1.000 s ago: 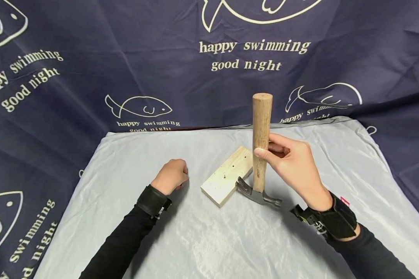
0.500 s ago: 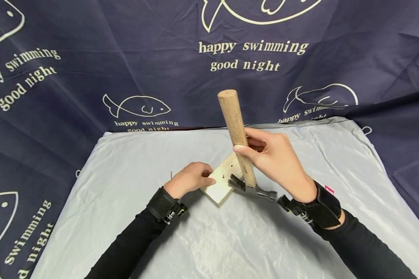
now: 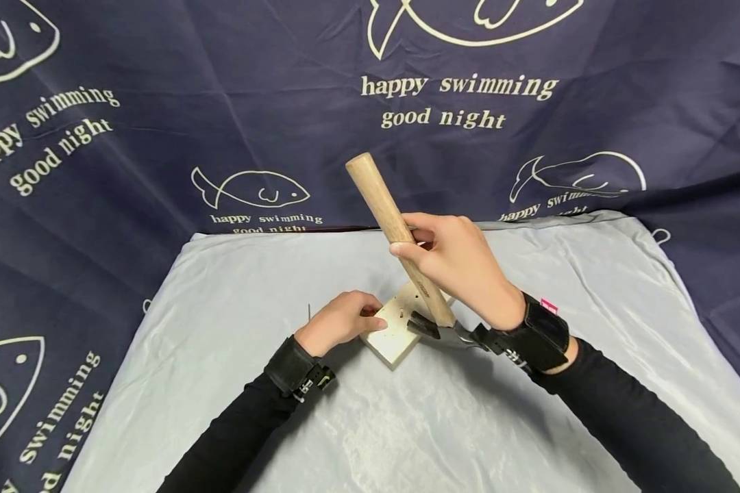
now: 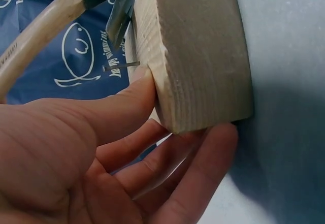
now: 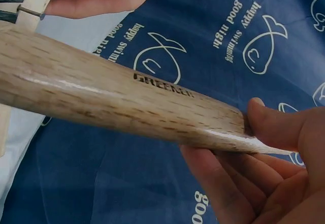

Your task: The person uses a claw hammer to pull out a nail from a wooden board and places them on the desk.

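My right hand (image 3: pixel 462 263) grips a claw hammer (image 3: pixel 379 198) by the middle of its wooden handle, head down, handle leaning left. The dark claw (image 4: pixel 121 18) overlaps the pale wooden block (image 3: pixel 390 339) in the head view. A nail (image 4: pixel 122 65) sticks out of the block's face, and in the right wrist view the claw's prongs lie right beside the nail (image 5: pixel 31 13). With thumb on the top face and fingers against the side and end, my left hand (image 3: pixel 339 318) holds the block's near left end. The handle hides part of the block.
Light grey cloth (image 3: pixel 370 424) covers the table under the block. A dark blue curtain (image 3: pixel 321 123) with white fish and lettering hangs behind and at the sides. Small dark holes dot the block's top.
My left hand has moved right from the cloth and taken hold of the block. My right hand has carried the hammer left, tipping its handle left, its claw now over the block.
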### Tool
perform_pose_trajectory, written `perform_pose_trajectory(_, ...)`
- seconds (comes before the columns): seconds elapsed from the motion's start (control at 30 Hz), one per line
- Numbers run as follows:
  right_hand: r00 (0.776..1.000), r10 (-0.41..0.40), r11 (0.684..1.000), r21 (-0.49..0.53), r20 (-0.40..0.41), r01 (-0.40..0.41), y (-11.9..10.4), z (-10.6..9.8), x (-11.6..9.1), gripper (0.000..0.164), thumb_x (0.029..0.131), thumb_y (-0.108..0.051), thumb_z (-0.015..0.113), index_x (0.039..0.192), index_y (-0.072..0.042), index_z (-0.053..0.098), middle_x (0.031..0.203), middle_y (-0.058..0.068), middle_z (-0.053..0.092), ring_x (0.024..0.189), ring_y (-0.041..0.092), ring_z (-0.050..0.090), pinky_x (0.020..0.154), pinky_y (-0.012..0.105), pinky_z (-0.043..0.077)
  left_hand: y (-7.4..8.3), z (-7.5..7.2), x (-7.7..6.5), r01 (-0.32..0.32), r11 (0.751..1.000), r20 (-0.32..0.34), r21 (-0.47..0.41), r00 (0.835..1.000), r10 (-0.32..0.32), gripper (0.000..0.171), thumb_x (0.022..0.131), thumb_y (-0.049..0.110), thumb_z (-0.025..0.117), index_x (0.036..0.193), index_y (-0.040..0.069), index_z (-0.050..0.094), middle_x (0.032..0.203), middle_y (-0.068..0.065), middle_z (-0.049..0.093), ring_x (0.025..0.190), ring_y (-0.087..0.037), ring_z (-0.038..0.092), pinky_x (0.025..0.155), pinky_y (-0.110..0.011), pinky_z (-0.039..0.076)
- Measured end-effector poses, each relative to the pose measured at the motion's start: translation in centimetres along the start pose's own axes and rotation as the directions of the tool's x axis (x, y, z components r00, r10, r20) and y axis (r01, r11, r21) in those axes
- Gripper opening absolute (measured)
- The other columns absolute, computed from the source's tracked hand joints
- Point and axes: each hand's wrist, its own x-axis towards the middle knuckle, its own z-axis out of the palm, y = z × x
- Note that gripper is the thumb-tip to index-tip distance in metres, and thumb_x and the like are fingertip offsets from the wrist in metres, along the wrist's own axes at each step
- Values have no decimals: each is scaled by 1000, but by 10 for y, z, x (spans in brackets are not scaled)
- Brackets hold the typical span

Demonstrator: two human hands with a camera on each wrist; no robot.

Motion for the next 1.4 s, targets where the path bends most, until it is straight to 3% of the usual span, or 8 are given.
perform_pose_trajectory(0.2, 1000, -2, 999, -48, 1, 2, -5, 7, 11, 38, 92, -32, 79, 129, -27, 73, 88, -11, 80, 69, 10, 70, 64, 33, 48, 3, -1, -3, 2, 1000, 6, 10, 1000, -2, 22, 100, 20, 70, 118, 10, 74, 95, -1, 69, 74, -15, 58, 67, -29, 48)
perform_pose_trajectory(0.63, 999, 34, 999, 5, 4, -34, -17, 16, 26, 45, 91, -37, 80, 134, -28, 70, 93, -12, 80, 79, 8, 72, 73, 34, 51, 2, 2, -2, -52, 998, -7, 34, 999, 52, 14, 99, 21, 70, 109, 11, 74, 94, -1, 69, 77, -13, 58, 71, -28, 48)
perform_pose_trajectory(0.8, 999, 45, 997, 66, -20, -44, -18, 15, 23, 46, 90, -35, 82, 134, -27, 70, 98, -9, 81, 82, 6, 74, 74, 33, 54, -1, 2, -1, -2, 996, 22, -90, 1000, 4, 19, 100, 20, 70, 114, 9, 73, 97, -3, 73, 76, -14, 65, 67, -33, 59)
perform_pose_trajectory(0.97, 997, 54, 989, 144, -58, -45, -16, 9, 15, 42, 88, -32, 84, 129, -28, 73, 97, -10, 81, 81, 3, 74, 72, 30, 56, -4, -2, 2, 62, 983, 68, -170, 996, -51, 25, 99, 21, 71, 120, 8, 71, 101, -5, 73, 79, -16, 67, 65, -35, 61)
perform_pose_trajectory(1.13, 994, 59, 974, 223, -92, -37, -11, 2, 4, 39, 89, -27, 83, 127, -28, 74, 95, -9, 80, 82, 4, 74, 73, 29, 58, -5, -6, 6, 114, 972, 95, -204, 991, -96, 31, 99, 21, 72, 126, 7, 69, 103, -7, 72, 83, -17, 67, 68, -34, 61)
perform_pose_trajectory(1.4, 992, 80, 943, 329, -101, -43, -9, -2, -12, 38, 88, -25, 84, 124, -33, 74, 95, -12, 80, 85, 4, 75, 75, 28, 60, -5, -5, 5, 137, 965, 101, -222, 988, -117, 31, 99, 21, 71, 127, 7, 70, 105, -7, 72, 86, -16, 67, 71, -35, 62)
